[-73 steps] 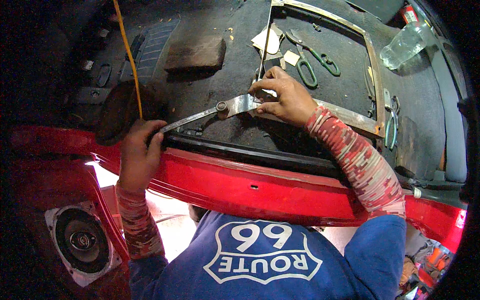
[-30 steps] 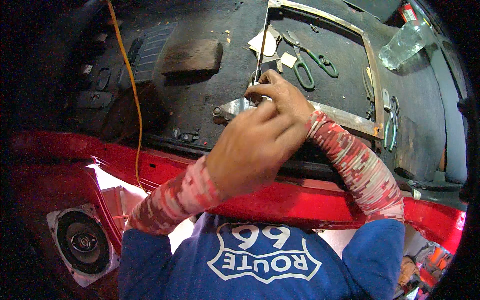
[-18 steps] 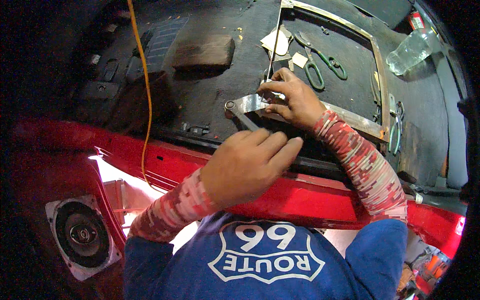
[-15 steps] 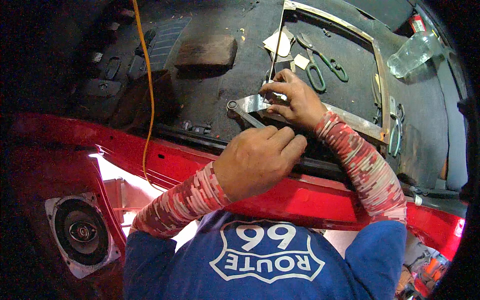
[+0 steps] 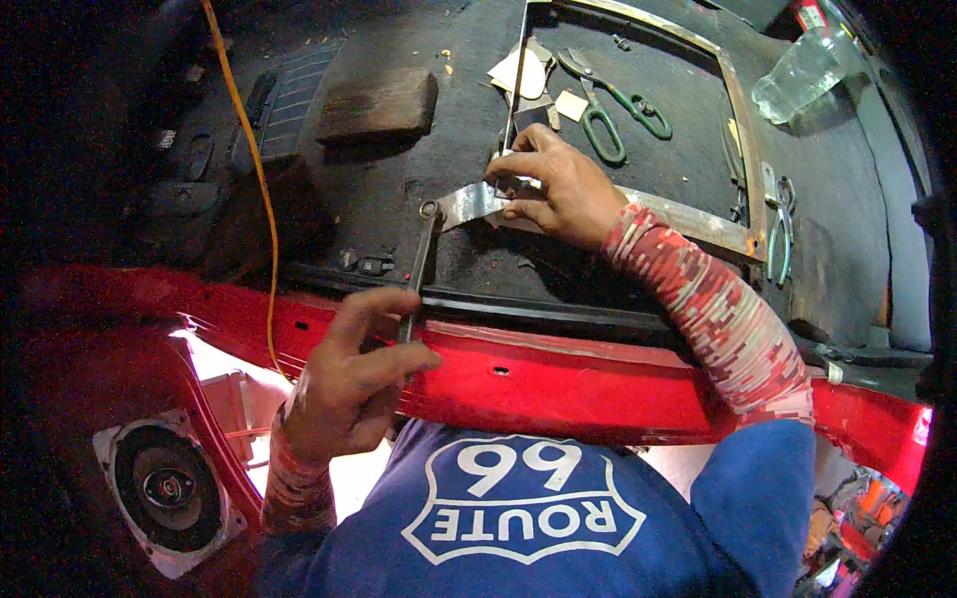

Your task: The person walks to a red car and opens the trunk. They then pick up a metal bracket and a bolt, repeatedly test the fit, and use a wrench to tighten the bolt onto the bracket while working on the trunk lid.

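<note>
The left hand (image 5: 349,369) curls loosely about a long grey steel wrench (image 5: 423,249), how firmly I can't tell. The wrench's ring sits at the left end of a bent, shiny metal strip (image 5: 467,206), beyond the red painted edge (image 5: 558,384). The right hand (image 5: 566,189) pinches the strip's right end! Near side, a white shield-shaped print (image 5: 523,503) with lettering; far right, a clear plastic bottle (image 5: 800,75), contents unclear.

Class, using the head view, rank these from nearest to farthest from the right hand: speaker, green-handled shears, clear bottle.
1. Green-handled shears, just beyond the right hand.
2. Clear bottle, at upper right.
3. Speaker, at lower left.
</note>
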`<action>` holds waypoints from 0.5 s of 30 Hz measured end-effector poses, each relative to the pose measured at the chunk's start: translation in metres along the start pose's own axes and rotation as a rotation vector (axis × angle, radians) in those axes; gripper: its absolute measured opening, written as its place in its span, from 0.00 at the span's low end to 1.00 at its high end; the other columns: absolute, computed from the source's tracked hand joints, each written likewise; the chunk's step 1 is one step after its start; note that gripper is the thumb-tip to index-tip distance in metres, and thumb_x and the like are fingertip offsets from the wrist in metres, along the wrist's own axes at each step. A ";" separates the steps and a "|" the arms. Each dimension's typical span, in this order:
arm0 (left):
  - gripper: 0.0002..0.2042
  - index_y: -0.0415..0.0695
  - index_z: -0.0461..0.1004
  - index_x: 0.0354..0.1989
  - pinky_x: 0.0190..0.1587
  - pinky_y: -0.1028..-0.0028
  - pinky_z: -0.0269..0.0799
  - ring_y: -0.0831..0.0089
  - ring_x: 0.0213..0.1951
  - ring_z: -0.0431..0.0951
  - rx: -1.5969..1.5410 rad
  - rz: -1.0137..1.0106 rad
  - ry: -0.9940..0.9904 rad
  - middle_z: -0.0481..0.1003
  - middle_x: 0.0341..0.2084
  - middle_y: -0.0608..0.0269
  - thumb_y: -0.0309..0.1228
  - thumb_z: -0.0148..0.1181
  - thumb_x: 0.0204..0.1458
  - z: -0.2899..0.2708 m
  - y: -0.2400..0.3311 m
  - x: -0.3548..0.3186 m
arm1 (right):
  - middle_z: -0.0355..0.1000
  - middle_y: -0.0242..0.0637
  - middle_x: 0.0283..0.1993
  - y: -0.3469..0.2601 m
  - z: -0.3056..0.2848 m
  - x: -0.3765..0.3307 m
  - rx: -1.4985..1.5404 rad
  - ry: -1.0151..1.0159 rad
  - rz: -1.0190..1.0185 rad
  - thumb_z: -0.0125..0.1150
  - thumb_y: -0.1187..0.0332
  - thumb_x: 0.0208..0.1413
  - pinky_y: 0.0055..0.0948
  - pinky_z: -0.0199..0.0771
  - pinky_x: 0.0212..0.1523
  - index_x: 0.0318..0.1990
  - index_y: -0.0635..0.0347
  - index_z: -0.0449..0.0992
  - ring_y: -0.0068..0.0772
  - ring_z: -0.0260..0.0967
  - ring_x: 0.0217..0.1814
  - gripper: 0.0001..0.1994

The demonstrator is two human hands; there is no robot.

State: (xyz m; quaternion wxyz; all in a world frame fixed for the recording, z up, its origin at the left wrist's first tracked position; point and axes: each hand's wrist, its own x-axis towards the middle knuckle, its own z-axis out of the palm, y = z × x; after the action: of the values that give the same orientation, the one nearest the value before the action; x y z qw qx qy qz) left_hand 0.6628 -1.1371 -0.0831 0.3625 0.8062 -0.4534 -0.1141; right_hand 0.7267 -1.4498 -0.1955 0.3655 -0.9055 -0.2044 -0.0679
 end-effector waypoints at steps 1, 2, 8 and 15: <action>0.22 0.41 0.80 0.49 0.48 0.65 0.77 0.56 0.47 0.79 0.031 -0.030 0.030 0.67 0.58 0.42 0.11 0.55 0.45 0.000 0.001 -0.004 | 0.70 0.46 0.49 -0.001 0.000 0.000 0.002 -0.010 0.014 0.77 0.68 0.48 0.41 0.76 0.52 0.54 0.50 0.80 0.51 0.73 0.51 0.23; 0.22 0.41 0.80 0.49 0.49 0.66 0.77 0.56 0.48 0.79 0.064 -0.060 0.062 0.68 0.58 0.42 0.11 0.55 0.45 0.001 0.003 -0.008 | 0.70 0.46 0.49 -0.001 0.000 0.000 0.002 -0.021 0.025 0.77 0.68 0.48 0.41 0.76 0.52 0.54 0.50 0.80 0.51 0.73 0.51 0.23; 0.13 0.39 0.80 0.45 0.36 0.71 0.72 0.68 0.32 0.77 -0.071 -0.328 0.186 0.76 0.32 0.56 0.19 0.62 0.51 0.005 0.013 -0.023 | 0.70 0.49 0.50 -0.001 -0.002 0.002 -0.003 -0.026 -0.007 0.80 0.63 0.45 0.45 0.78 0.50 0.54 0.47 0.81 0.55 0.73 0.51 0.25; 0.07 0.36 0.79 0.45 0.28 0.79 0.65 0.83 0.27 0.71 -0.174 -0.509 0.503 0.76 0.27 0.66 0.25 0.60 0.62 0.015 0.010 -0.022 | 0.70 0.44 0.49 -0.004 -0.003 0.002 -0.013 -0.063 0.050 0.77 0.70 0.48 0.40 0.75 0.52 0.54 0.48 0.80 0.48 0.72 0.51 0.23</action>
State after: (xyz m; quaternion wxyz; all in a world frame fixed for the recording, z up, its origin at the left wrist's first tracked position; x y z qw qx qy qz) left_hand 0.6368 -1.1297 -0.0898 0.4899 0.8621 -0.1238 -0.0370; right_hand 0.7270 -1.4489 -0.1904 0.3545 -0.9144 -0.1928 -0.0315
